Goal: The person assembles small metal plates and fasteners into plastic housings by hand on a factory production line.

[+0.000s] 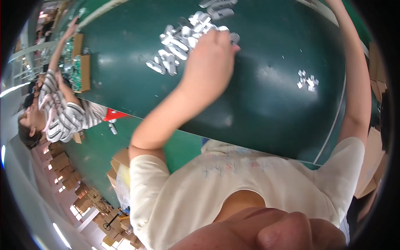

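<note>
My left hand [211, 60] reaches over a heap of shiny silver oblong pieces [179, 48] on the dark green tabletop [258, 106]. Its fingers are curled down, and a rounded silver piece [234, 38] shows between them and the thumb. Part of the heap is hidden beneath the hand. Past it, at the upper edge, lie more flat silver pieces [221, 9]. My right arm [356, 75] stretches up along the table's right side, and its hand is cut off by the top of the view.
Small silver bits [307, 81] lie in a cluster on the right of the table. At the far left a person in a striped shirt [66, 110] sits near an open cardboard box [84, 73]. Stacked cartons [62, 164] stand on the floor behind.
</note>
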Tool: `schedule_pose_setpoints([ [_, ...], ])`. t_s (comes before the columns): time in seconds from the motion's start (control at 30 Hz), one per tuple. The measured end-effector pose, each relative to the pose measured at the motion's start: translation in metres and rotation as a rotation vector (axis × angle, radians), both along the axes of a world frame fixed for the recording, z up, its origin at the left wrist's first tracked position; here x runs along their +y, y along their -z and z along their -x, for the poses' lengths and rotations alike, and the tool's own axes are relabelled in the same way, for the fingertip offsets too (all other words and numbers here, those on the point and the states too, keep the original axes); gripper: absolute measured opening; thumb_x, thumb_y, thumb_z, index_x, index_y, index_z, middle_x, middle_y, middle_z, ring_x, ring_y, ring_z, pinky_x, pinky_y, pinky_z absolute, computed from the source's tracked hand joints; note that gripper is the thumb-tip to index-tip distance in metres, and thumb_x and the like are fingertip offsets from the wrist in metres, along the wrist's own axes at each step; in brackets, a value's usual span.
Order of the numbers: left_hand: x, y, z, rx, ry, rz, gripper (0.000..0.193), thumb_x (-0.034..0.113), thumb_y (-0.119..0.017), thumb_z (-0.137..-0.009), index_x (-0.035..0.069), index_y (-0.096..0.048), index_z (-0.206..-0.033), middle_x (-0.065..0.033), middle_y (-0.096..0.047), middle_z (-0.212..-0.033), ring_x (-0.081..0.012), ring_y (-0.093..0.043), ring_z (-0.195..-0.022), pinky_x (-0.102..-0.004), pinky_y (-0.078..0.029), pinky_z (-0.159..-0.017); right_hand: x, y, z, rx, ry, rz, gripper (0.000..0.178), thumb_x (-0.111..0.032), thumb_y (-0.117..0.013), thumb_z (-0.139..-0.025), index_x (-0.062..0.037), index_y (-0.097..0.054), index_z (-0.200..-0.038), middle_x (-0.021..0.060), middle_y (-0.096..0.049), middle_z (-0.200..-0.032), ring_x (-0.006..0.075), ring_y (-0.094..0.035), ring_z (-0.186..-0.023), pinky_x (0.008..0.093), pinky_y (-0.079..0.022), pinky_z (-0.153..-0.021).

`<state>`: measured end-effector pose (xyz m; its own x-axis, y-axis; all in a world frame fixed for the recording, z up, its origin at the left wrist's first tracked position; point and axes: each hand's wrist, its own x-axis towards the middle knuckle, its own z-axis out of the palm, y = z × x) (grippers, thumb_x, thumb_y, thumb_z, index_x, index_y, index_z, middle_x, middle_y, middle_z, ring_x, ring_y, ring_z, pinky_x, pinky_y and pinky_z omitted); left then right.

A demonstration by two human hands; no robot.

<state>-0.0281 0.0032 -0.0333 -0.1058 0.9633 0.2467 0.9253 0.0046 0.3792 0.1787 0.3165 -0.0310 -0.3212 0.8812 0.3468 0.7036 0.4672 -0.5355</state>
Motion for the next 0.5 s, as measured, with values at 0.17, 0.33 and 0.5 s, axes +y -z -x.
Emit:
schedule_pose_setpoints([
  [0.17, 0.016, 0.013, 0.001, -0.065, 0.122, 0.143, 0.022, 0.008, -0.069, -0.074, -0.001, -0.058, -0.09, -0.0128, -0.061, -0.079, -0.0247, -0.059, -0.067, -0.0334, -0.047, -0.061, -0.159, -0.029, -0.024, -0.036, -0.286, 0.543, 0.034, -0.023, -0.065, -0.081, -0.0001, -0.058, -0.105, 0.0085, -0.062, -0.09, 0.0162, -0.058, -0.084, 0.0267, -0.046, -0.077],
  [0.33, 0.021, 0.001, -0.024, -0.447, 0.315, 0.288, 0.011, 0.007, -0.062, -0.082, -0.001, -0.061, -0.09, -0.0094, -0.062, -0.081, -0.0143, -0.059, -0.067, -0.0255, -0.048, -0.063, -0.219, -0.017, -0.045, -0.131, -0.455, 0.273, 0.011, -0.002, -0.062, -0.08, 0.0021, -0.059, -0.09, 0.0058, -0.057, -0.087, 0.0149, -0.056, -0.077, 0.0235, -0.044, -0.069],
  [0.5, 0.012, 0.001, -0.04, -1.131, 0.213, 0.455, 0.014, 0.002, -0.057, -0.085, -0.003, -0.056, -0.099, -0.0074, -0.061, -0.083, -0.0106, -0.059, -0.069, -0.0224, -0.049, -0.062, -0.229, -0.008, -0.035, -0.187, -0.346, 0.236, 0.013, -0.002, -0.062, -0.079, -0.0005, -0.059, -0.091, 0.0067, -0.055, -0.084, 0.0172, -0.056, -0.075, 0.0261, -0.044, -0.064],
])
